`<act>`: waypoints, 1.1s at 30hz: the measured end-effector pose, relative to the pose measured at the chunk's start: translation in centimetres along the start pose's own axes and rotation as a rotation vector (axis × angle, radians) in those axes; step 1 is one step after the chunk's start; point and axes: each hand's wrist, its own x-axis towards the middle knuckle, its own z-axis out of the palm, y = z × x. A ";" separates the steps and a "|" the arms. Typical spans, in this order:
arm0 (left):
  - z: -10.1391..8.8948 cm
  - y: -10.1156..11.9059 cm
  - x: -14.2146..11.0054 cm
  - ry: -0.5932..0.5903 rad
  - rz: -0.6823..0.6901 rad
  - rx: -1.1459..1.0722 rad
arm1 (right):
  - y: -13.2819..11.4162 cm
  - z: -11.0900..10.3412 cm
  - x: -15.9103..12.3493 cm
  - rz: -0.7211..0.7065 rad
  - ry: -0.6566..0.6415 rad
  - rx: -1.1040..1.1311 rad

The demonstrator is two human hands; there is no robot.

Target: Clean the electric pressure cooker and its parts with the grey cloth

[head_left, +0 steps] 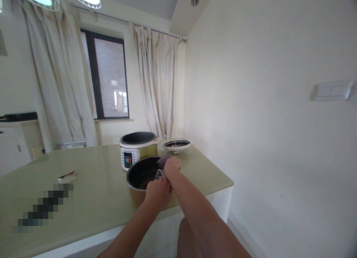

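Two hands are held close together: the left hand (pixel 158 194) is clenched on a bunched patterned cloth (pixel 163 161), and just beyond it the right hand (pixel 172 167) is clenched on the same cloth, whose folds are seen between them. Beneath and to the left of the hands, an upright inner pot (pixel 135 194) with a dark interior is set on the green counter (pixel 100 183); it is partly hidden by the left hand. Beyond the hands and to their left, a cooker (pixel 145 150) with a control panel (pixel 129 159) is placed just behind the pot, its round top uncovered. Beyond the right hand, a shallow white lid (pixel 177 148) is laid dark side up. Farthest from the hands, a window (pixel 110 72) is flanked by pale curtains (pixel 158 75).
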 end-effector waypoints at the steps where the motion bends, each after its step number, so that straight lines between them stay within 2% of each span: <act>1: 0.2 0.4 0.3 0.009 -0.017 -0.003 | 0.2 0.0 -0.1 0.003 0.000 -0.009; 4: 0.8 0.0 0.7 0.041 -0.004 -0.002 | 0.6 0.1 -0.4 0.010 -0.004 -0.027; 9: 1.1 -2.8 -0.2 0.070 0.066 0.041 | 0.4 0.0 -0.5 0.030 -0.025 -0.020; 12: 1.6 -5.0 -1.0 0.133 0.111 0.081 | 0.1 -0.1 -0.3 0.022 -0.044 -0.006; 14: 2.1 -7.0 -1.4 0.197 0.197 0.087 | 0.1 -0.2 -0.2 0.002 -0.047 0.002; 18: 2.7 -11.5 -1.6 0.336 0.456 0.040 | 0.2 -0.2 -0.3 -0.036 -0.035 0.017; 21: 2.8 -13.9 -1.2 0.393 0.521 -0.021 | 0.2 -0.2 -0.4 -0.045 -0.035 0.028; 26: 3.2 -15.1 -0.9 0.412 0.468 -0.059 | -0.3 -0.4 -0.2 -0.037 -0.056 0.057; 29: 3.4 -15.5 -0.6 0.437 0.495 -0.016 | -0.8 -0.3 -0.1 -0.024 -0.054 0.071; 33: 3.1 -16.3 0.2 0.592 0.574 0.039 | -1.3 0.2 0.0 -0.021 -0.053 0.080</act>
